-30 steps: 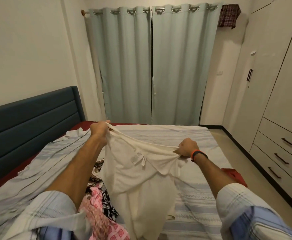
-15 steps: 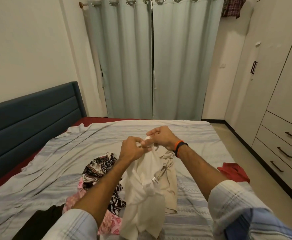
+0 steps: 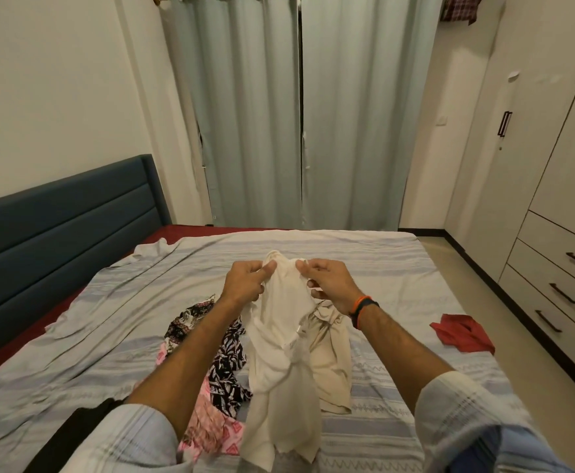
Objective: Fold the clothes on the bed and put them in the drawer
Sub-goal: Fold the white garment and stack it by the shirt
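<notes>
Garment, cream (image 3: 281, 353): soft knit, hanging limp above the bed (image 3: 398, 268); small sewn tag on it, writing too small to read. Left hand (image 3: 245, 281) and right hand (image 3: 327, 285) each pinch its top edge, close together. Beneath it: beige garment (image 3: 334, 367), black-and-white print piece (image 3: 226, 363), pink patterned piece (image 3: 207, 425), crumpled. Red cloth (image 3: 461, 332) at bed's right edge. Bedsheet grey-blue, striped, wrinkled. Drawers (image 3: 559, 268), dark bar handles, closed, at right.

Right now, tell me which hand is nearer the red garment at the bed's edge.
Right. The right hand grips the cream garment on the side toward the red garment; the left hand grips it farther away.
</notes>
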Motion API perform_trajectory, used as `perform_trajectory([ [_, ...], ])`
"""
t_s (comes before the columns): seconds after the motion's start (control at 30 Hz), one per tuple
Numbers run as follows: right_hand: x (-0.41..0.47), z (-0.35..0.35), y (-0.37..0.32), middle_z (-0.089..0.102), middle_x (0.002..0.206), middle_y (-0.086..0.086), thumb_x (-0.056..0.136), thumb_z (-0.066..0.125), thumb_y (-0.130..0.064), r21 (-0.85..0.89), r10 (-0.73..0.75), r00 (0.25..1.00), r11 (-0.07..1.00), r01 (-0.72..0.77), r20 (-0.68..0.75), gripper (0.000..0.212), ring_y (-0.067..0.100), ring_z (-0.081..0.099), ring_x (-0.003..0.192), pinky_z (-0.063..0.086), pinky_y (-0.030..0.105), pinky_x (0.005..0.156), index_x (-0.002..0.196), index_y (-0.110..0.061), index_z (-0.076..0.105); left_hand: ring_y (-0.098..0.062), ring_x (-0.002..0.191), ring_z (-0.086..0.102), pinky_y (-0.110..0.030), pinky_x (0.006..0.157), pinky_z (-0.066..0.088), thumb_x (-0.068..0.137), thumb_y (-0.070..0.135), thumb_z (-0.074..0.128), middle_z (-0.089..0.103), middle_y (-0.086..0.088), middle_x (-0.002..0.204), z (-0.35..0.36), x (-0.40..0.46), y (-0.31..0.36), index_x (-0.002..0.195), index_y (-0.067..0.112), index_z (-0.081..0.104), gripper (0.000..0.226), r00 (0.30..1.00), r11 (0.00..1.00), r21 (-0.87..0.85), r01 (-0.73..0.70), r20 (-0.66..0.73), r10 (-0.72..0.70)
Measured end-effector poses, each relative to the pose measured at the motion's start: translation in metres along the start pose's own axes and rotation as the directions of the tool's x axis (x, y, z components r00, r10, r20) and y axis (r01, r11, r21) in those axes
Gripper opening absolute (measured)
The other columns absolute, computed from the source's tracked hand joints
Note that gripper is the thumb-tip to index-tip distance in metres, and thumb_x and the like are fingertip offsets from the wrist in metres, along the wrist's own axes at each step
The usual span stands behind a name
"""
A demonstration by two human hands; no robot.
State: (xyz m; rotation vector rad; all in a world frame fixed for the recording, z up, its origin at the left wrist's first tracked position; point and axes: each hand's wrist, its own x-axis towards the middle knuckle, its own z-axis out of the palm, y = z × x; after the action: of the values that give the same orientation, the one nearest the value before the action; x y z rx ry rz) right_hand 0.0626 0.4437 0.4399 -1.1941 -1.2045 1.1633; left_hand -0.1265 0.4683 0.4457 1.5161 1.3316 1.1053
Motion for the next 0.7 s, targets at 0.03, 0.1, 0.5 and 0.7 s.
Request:
perform_trajectory([
  [0.03,0.001,-0.003,-0.001,0.054,0.068,-0.002,0.086,0.075,-0.033,0.030,0.028,1.000,0.999,-0.028,-0.005,0.022,0.008,0.048,0.057,0.038,0.022,0.050,0.079,-0.013,0.068,-0.015,0.049,0.043,-0.022,0.045,0.033,0.093,0.036,0.065,0.049,0.005,0.054,-0.002,0.000,-0.001,0.060,0.018,0.061,0.037,1.000,1.000,0.009,0.001,-0.023,0.000],
  [0.1,0.005,-0.010,-0.003,0.059,0.071,-0.002,0.088,0.072,-0.032,-0.020,0.033,0.996,0.999,-0.034,-0.078,0.024,0.007,0.052,0.056,0.036,0.020,0.047,0.077,-0.012,0.068,-0.017,0.052,0.051,-0.024,0.049,0.041,0.093,0.039,0.063,0.055,0.001,0.057,-0.010,0.003,-0.002,0.064,0.014,0.065,0.038,0.990,0.995,0.095,0.014,-0.141,0.000],
  [0.5,-0.007,-0.006,0.010,0.075,0.079,0.005,0.095,0.063,-0.038,-0.323,0.253,0.959,0.925,-0.200,0.131,0.035,0.013,0.067,0.065,0.050,0.020,0.049,0.090,-0.005,0.072,-0.017,0.048,0.044,-0.029,0.055,0.039,0.082,0.037,0.066,0.050,-0.001,0.052,-0.015,-0.001,0.008,0.051,0.015,0.056,0.039,0.962,0.999,0.030,0.045,-0.269,-0.035],
  [0.7,-0.006,0.036,0.044,0.064,0.097,0.001,0.081,0.077,-0.037,-0.152,0.058,0.998,0.986,-0.063,-0.039,0.046,0.012,0.060,0.082,0.051,0.028,0.073,0.111,-0.006,0.058,-0.016,0.050,0.047,-0.027,0.052,0.039,0.083,0.041,0.067,0.054,0.001,0.055,-0.007,0.002,0.017,0.059,0.016,0.063,0.035,0.982,0.997,0.075,-0.019,-0.187,0.033],
])
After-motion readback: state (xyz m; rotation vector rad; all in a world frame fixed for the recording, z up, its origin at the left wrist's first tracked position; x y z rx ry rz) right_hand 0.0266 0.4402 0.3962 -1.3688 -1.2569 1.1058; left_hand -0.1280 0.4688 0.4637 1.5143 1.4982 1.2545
